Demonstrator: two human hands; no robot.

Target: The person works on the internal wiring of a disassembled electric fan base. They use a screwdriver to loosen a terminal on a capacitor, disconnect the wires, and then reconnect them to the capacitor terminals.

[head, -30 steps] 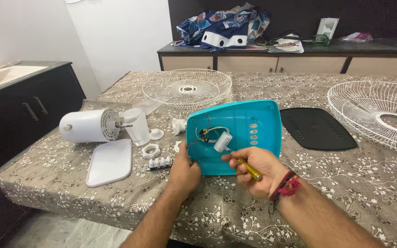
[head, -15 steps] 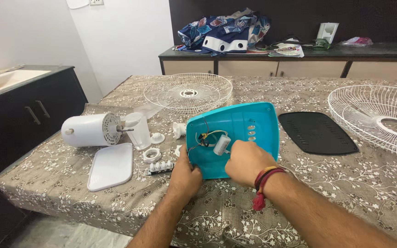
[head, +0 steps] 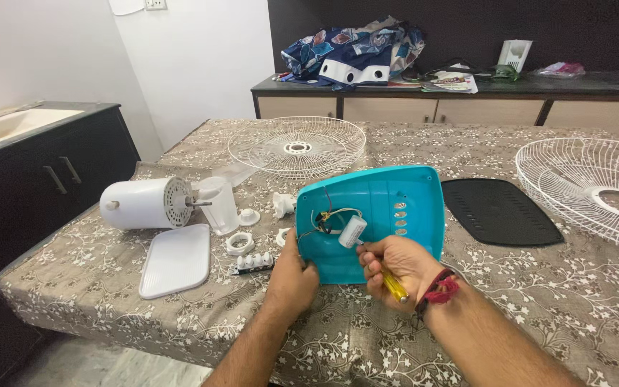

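A turquoise plastic fan base shell (head: 388,208) lies tilted on the table with its hollow inside facing me. Inside it are wires and a small white cylinder-shaped part (head: 352,231). My left hand (head: 291,276) grips the shell's lower left edge. My right hand (head: 394,264) is closed around a yellow-handled screwdriver (head: 395,287), whose tip points up toward the white part inside the shell.
A white fan motor (head: 145,203), a white flat cover (head: 178,259), white rings and a switch block (head: 252,262) lie to the left. Wire fan guards (head: 296,145) (head: 596,188) sit behind and at right. A black plate (head: 499,211) lies beside the shell.
My right hand has drawn back toward me from inside the shell, so the yellow screwdriver handle shows again. The shell sits slightly more upright. My left hand stays on the edge.
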